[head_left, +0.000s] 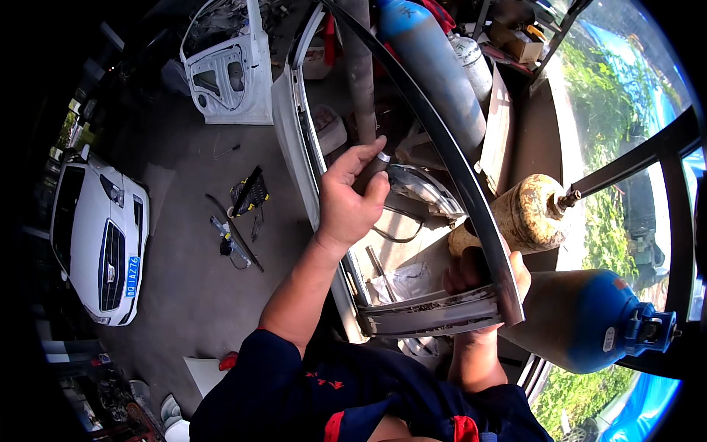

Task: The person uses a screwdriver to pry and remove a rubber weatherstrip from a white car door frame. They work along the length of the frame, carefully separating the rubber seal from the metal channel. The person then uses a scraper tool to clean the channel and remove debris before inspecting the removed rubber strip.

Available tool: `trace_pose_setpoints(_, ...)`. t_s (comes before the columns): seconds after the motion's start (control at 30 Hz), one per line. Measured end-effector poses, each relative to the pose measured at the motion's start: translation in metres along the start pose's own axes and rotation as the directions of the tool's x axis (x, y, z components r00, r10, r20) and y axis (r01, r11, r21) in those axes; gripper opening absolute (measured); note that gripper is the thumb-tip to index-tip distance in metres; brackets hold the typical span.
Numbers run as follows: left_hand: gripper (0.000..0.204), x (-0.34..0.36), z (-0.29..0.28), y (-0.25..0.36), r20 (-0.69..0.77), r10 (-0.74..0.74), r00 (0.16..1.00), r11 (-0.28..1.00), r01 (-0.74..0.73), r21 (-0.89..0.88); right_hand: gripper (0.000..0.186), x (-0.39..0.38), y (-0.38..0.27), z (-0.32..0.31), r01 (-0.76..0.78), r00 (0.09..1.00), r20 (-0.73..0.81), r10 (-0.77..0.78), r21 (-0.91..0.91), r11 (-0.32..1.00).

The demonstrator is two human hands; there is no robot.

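A car door's window frame (468, 193) with dark trim arches in front of me, its pale lower rail (431, 312) running across near my body. My left hand (352, 193) is raised inside the frame opening. Its fingers wrap round a dark cylindrical tool handle (372, 174) with a bright metal end; the tool's kind is unclear. At the frame's lower right corner, my right hand (518, 275) grips the frame, thumb side showing outside and fingers in shadow inside it.
Blue gas cylinders (589, 321) and a rusty yellowish cylinder (526, 214) stand close on the right, by a window. On the left floor lie a window regulator (232, 239) and a black-yellow part (249, 193). Beyond are a white door shell (234, 81) and a white car (99, 239).
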State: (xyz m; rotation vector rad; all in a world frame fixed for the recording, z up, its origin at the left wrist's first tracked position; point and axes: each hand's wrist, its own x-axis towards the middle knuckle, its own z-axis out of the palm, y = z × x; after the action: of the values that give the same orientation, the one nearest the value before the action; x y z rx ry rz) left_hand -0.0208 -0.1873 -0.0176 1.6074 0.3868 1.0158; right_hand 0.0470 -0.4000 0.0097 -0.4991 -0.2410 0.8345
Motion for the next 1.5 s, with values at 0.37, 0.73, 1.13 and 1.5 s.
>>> trace_pose_setpoints(0.37, 0.041, 0.006, -0.009, 0.017, 0.029, -0.136, 0.990, 0.991, 0.135, 0.016, 0.064, 0.003, 0.002, -0.005, 0.033, 0.999, 0.029, -0.032, -0.023, 0.999)
trace_pose_setpoints(0.73, 0.035, -0.018, 0.029, 0.040, -0.058, -0.088, 0.994, 0.995, 0.090, 0.037, 0.063, 0.000, -0.002, 0.001, 0.022, 0.999, -0.044, -0.028, -0.139, 0.990)
trace_pose_setpoints(1.13, 0.038, -0.017, 0.030, 0.030, -0.094, -0.136, 0.986, 0.991, 0.134, -0.021, 0.067, -0.002, 0.000, -0.001, 0.010, 0.997, -0.069, -0.023, -0.178, 0.984)
trace_pose_setpoints(1.5, 0.042, -0.014, 0.016, 0.016, -0.063, -0.128, 0.990, 0.991, 0.126, -0.035, 0.066, 0.001, -0.001, 0.004, 0.047, 0.999, 0.001, -0.048, -0.125, 0.991)
